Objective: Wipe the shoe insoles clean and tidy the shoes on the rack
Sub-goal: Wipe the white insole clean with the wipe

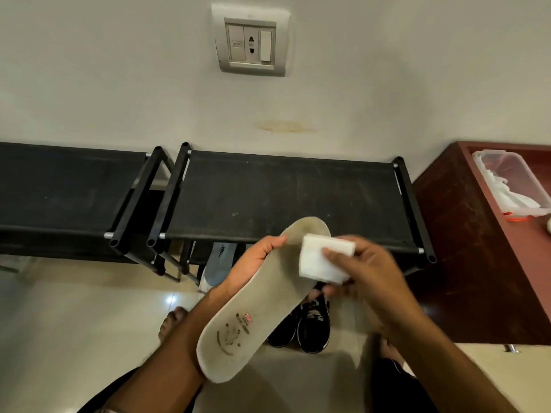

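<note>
While the left hand [253, 263] is gripping the insole [253, 308] by its edge above the black shoes [301, 326], the right hand [366, 278] is pinching a folded wipe [323, 257] against its toe; it seems light and bendy, so supporting the middle is wise

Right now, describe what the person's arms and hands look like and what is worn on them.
Both forearms are bare up to the bottom edge of the picture: no sleeves show. The left hand and right hand wear no gloves, and no rings are visible. A pale band may sit low on the left arm, at the bottom edge, too cropped to identify. The right hand is blurred.
</note>
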